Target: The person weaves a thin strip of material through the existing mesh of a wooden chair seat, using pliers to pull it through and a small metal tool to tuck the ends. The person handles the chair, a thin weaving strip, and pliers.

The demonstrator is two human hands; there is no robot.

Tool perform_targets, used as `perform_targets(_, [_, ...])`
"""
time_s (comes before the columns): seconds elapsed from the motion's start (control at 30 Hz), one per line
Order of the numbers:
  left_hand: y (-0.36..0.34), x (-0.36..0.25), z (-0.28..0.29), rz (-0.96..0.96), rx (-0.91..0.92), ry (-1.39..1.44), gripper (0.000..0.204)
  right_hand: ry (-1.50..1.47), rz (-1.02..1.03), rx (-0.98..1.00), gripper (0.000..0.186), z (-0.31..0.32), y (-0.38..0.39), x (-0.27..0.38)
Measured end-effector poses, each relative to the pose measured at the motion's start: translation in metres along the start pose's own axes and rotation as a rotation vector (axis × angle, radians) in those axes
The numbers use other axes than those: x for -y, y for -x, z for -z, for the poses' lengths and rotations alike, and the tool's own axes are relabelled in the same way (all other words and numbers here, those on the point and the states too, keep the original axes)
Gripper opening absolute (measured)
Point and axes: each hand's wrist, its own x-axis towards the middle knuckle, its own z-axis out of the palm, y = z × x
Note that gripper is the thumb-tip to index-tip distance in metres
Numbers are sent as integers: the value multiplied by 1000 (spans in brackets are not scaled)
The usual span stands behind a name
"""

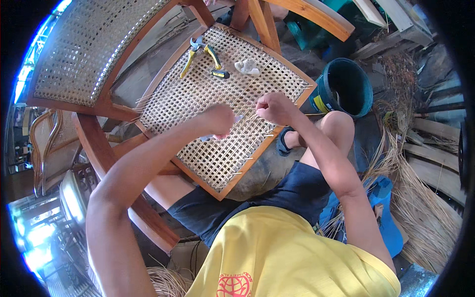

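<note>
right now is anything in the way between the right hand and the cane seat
Nothing visible is between the right hand and the cane seat. The pliers and white lump lie farther forward, to its left.

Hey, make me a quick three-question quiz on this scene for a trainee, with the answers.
1. True or false: the pliers on the woven cane seat have their handles pressed together.
2. The bucket is: A) red, B) teal, C) white.
3. Which is nearer the bucket, the left hand or the right hand?

Key: 1. False, the handles are spread apart. 2. B. 3. The right hand.
</note>
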Motion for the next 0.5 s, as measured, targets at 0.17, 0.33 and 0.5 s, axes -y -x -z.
perform_targets(0.17, [-4, -28, -7, 204, 5, 425, 31, 59, -26, -39, 11, -2, -5, 0])
perform_targets(0.33, [-3, -37, -2, 209, 54, 526, 27, -1, -108, 1, 11, 10, -6, 3])
perform_targets(0.5, [-8, -46, -1, 314, 99, 480, 23, 74, -51, 2, 9, 5, -7, -3])
